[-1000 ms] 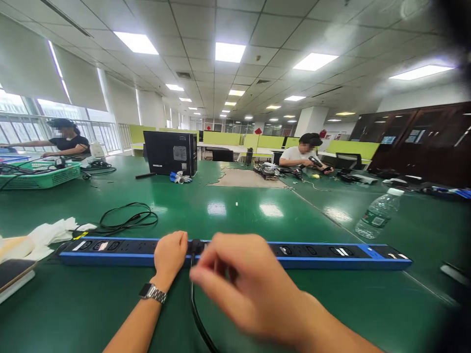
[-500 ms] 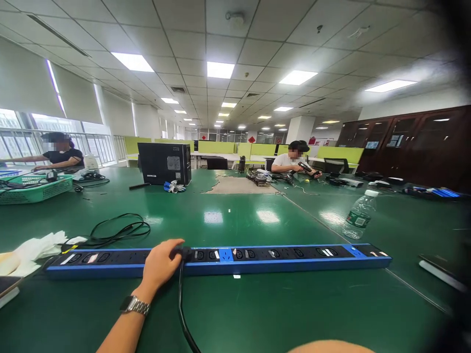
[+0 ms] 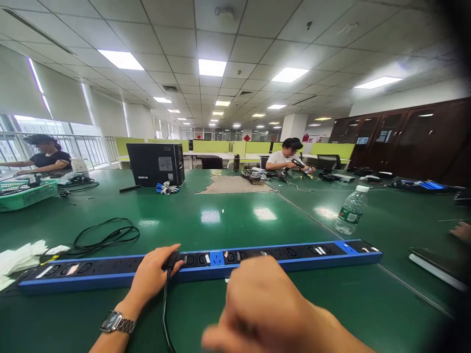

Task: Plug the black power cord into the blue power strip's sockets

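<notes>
Power strip (image 3: 217,258) borders open tabletop (image 3: 235,226), clearance from right hand (image 3: 268,299) uncertain.

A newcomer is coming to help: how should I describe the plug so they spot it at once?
On the green table, find the long blue strip across its near part. Left of the strip's middle, the left hand, watch on its wrist, holds the black plug. Unlike the coiled cable beyond the strip, the plug's cord runs down to the picture's bottom edge.

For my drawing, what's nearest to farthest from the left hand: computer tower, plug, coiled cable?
1. Black plug: held in the left hand.
2. Coiled black cable: left, beyond the power strip.
3. Black computer tower: farther back, left of centre.
</notes>
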Demonstrator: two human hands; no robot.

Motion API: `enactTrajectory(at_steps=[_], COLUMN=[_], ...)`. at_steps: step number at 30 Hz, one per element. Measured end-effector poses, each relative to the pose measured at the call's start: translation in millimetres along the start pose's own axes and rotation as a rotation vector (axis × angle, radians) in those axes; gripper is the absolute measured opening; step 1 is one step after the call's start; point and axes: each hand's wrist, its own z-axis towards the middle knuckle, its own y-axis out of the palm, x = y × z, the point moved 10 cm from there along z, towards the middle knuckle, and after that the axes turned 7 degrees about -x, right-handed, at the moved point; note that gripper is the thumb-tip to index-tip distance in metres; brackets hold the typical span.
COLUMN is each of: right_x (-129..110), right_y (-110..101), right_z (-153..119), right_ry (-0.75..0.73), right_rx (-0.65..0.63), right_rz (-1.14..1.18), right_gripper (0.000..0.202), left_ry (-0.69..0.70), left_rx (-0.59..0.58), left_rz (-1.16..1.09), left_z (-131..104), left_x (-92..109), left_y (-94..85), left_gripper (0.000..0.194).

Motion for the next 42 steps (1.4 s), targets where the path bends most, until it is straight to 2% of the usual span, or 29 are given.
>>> enactTrajectory(at_steps=[1, 2, 5, 6, 8, 12, 16, 19, 22, 24, 28, 32, 35, 39, 42], right_x=[17.6, 45.7, 129.7, 148.2, 170.5, 177.0, 173.2, 176.4, 181.9, 186.8, 200.2, 212.2, 216.8, 217.3, 218.5], right_y=[1.5, 3.9, 11.2, 16.2, 22.6, 32.5, 31.8, 26.2, 22.7, 19.7, 14.0, 12.1, 12.4, 15.4, 17.2], right_z=[9.2, 14.2, -1.1, -11.2, -33.8, -65.5, -73.1, -76.0, -80.6, -84.9, -94.4, -101.9, -106.0, -106.9, -106.8], right_ry=[0.008, 0.1, 0.397, 0.441, 0.476, 0.445, 0.397, 0.45, 0.528, 0.569, 0.607, 0.57, 0.567, 0.607, 0.641], right_rx=[-0.009, -0.003, 0.136, 0.173, 0.271, 0.358, 0.383, 0.435, 0.471, 0.495, 0.542, 0.615, 0.654, 0.625, 0.604], right_rz=[0.005, 0.035, 0.089, 0.091, 0.059, -0.035, 0.018, 0.065, 0.07, 0.058, 0.048, 0.091, 0.092, 0.074, 0.081], right_gripper=[0.047, 0.051, 0.059, 0.058, 0.056, 0.054, 0.04, 0.026, 0.028, 0.035, 0.053, 0.056, 0.056, 0.053, 0.052], left_ry=[0.015, 0.031, 0.053, 0.052, 0.052, 0.057, 0.056, 0.038, 0.022, 0.025, -0.002, -0.117, -0.189, -0.17, -0.137], left_rx=[0.012, 0.022, 0.051, 0.061, 0.074, 0.1, 0.114, 0.167, 0.232, 0.24, 0.19, 0.079, 0.009, -0.028, -0.028], left_rz=[-0.007, -0.015, -0.027, -0.027, -0.024, -0.011, -0.012, -0.058, -0.094, -0.112, -0.191, -0.327, -0.426, -0.359, -0.312], left_z=[-0.2, -0.6, -2.2, -2.7, -3.2, -3.9, -4.9, -5.8, -5.4, -3.6, 3.3, 16.3, 27.7, 37.6, 38.3], left_x=[2.8, 5.4, 8.9, 8.7, 8.0, 5.6, 2.2, 1.4, 7.8, 17.0, 35.5, 49.4, 62.7, 84.3, 91.0], left_y=[0.1, 0.0, -1.4, -2.0, -2.0, -1.2, -1.3, -6.3, -8.5, -3.4, 14.5, 31.1, 37.1, 37.8, 40.7], left_gripper=[0.044, 0.043, 0.038, 0.038, 0.038, 0.037, 0.035, 0.035, 0.036, 0.035, 0.038, 0.04, 0.039, 0.035, 0.035])
